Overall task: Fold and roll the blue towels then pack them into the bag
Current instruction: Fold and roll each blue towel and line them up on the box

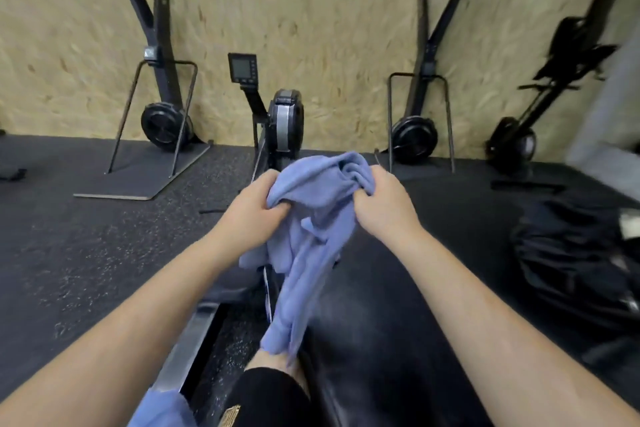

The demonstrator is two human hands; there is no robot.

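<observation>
The chipboard wall (329,10) filled the back of the view and the dark rubber floor (69,253) ran from it toward the person; nowhere on that ground did a rolled or neatly folded towel show, so the job looked near its start, with folding, rolling and packing all left to do for the piece in hand at least; a rowing machine (285,121) stood straight ahead, its monitor (242,68) raised on an arm, with upright machines (162,121) flanking it against the wall; a glossy black surface (381,322) lay below the right forearm; on the floor to the right, well apart from both hands, sat the black bag (571,260), slumped and blurred, and whether it stood open or held any towel could not be told; the blue towel (311,204) hung in the air, crumpled and unfolded, its top bunched and its tail drooping down to the person's leg (266,362); the left hand (249,208) had its fingers curled round the towel's left side, clamped on the cloth; the right hand (384,204) gripped the bunched folds on the other side, likewise closed on the fabric; the two hands were near each other with cloth between them; judged from that, the step in hand was finding edges to spread the towel before a first fold; smallest, at the bottom left edge, a patch of another blue cloth (159,409) showed, probably a second towel, too little of it visible to say whether folded
</observation>
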